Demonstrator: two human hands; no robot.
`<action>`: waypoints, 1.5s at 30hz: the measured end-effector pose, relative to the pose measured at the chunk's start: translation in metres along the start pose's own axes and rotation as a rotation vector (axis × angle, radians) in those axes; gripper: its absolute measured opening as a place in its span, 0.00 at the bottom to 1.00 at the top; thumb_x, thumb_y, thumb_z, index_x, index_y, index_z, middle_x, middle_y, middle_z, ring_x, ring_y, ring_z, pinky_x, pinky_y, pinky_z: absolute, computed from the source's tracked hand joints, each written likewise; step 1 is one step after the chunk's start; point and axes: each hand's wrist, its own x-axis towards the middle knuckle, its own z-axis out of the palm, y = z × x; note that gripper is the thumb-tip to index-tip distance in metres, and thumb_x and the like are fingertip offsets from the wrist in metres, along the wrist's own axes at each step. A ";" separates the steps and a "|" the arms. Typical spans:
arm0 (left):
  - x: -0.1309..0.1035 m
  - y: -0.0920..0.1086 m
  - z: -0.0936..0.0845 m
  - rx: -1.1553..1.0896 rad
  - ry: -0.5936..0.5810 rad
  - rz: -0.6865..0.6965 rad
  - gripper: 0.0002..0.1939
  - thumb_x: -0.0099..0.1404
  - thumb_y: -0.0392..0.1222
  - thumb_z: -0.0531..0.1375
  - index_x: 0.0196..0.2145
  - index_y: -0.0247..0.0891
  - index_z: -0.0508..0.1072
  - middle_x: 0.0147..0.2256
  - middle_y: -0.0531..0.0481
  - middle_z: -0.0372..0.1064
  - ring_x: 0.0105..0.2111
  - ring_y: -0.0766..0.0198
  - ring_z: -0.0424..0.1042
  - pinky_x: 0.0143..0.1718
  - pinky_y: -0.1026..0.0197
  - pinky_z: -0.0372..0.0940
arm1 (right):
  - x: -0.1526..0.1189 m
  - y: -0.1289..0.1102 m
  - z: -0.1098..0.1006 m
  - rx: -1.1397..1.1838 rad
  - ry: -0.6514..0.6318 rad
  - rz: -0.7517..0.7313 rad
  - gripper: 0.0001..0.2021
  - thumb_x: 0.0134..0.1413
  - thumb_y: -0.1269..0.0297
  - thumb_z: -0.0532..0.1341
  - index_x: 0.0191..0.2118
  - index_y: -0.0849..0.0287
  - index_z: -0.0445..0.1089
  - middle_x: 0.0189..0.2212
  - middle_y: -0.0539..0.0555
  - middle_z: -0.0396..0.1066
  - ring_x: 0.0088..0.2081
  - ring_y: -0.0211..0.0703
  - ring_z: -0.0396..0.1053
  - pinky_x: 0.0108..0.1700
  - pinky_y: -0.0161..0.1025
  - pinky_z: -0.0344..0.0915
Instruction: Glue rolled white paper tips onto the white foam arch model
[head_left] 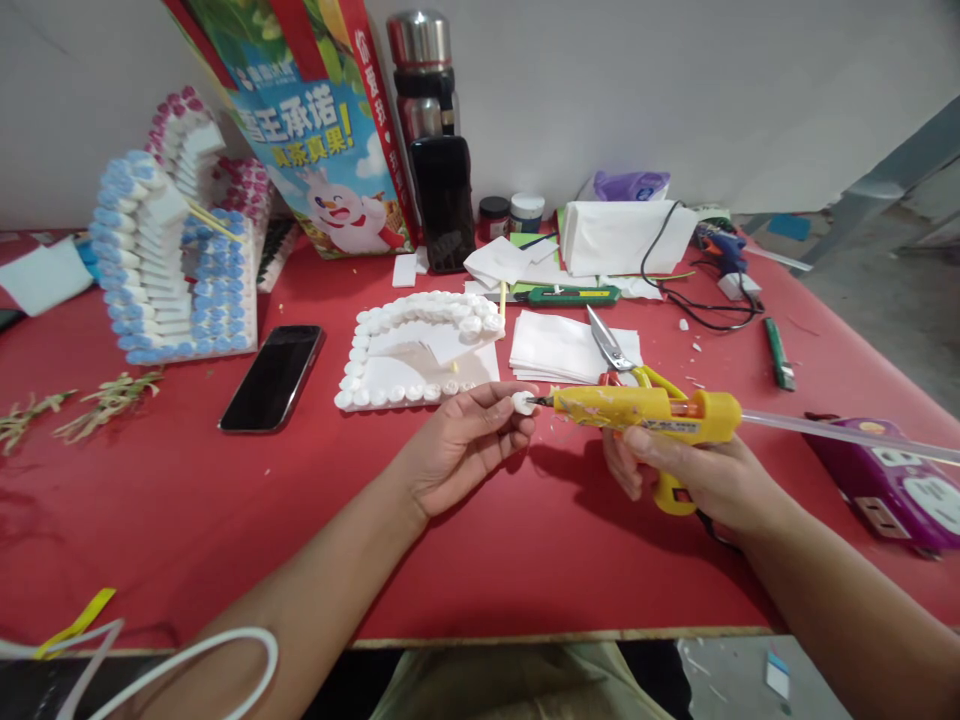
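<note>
My left hand (pixel 480 435) pinches a small white rolled piece (pixel 523 403) between thumb and fingers. Wrapped round the handle of a yellow hot glue gun (pixel 622 408) is my right hand (pixel 690 470); a clear glue stick (pixel 840 432) sticks out of the gun's back. The gun's nozzle meets the white piece, or nearly so. Just beyond my left hand lies a white board (pixel 382 372) edged with rows of similar white pieces, with a thin yellow stick (pixel 502 302) upright at its right corner.
Scissors (pixel 611 345) lie on stacked white paper (pixel 547 345). A phone (pixel 271 380) rests left of the board, another phone (pixel 441 205) leans on a flask (pixel 421 70). Blue-and-white model (pixel 176 270) stands left. A purple power strip (pixel 896 485), green cutter (pixel 574 296) and black cable (pixel 667 285) lie right.
</note>
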 end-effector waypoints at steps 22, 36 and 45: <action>0.001 0.001 -0.001 -0.041 0.062 -0.003 0.14 0.58 0.28 0.70 0.43 0.29 0.78 0.32 0.46 0.74 0.34 0.68 0.75 0.40 0.68 0.71 | -0.001 0.000 0.001 0.019 0.029 0.003 0.21 0.66 0.52 0.60 0.24 0.57 0.69 0.20 0.51 0.67 0.24 0.40 0.67 0.28 0.39 0.62; 0.002 0.001 -0.003 -0.037 0.091 -0.007 0.15 0.57 0.28 0.70 0.43 0.30 0.78 0.32 0.45 0.75 0.35 0.65 0.76 0.41 0.67 0.72 | -0.001 -0.001 0.002 0.045 0.049 0.033 0.22 0.65 0.51 0.62 0.23 0.58 0.67 0.18 0.51 0.66 0.22 0.39 0.65 0.26 0.38 0.61; 0.003 0.000 -0.004 -0.052 0.068 0.000 0.13 0.59 0.27 0.69 0.42 0.30 0.77 0.32 0.44 0.75 0.35 0.65 0.77 0.41 0.67 0.73 | -0.003 0.003 0.001 -0.002 0.021 0.026 0.23 0.65 0.50 0.61 0.22 0.58 0.67 0.18 0.50 0.66 0.22 0.37 0.65 0.26 0.37 0.61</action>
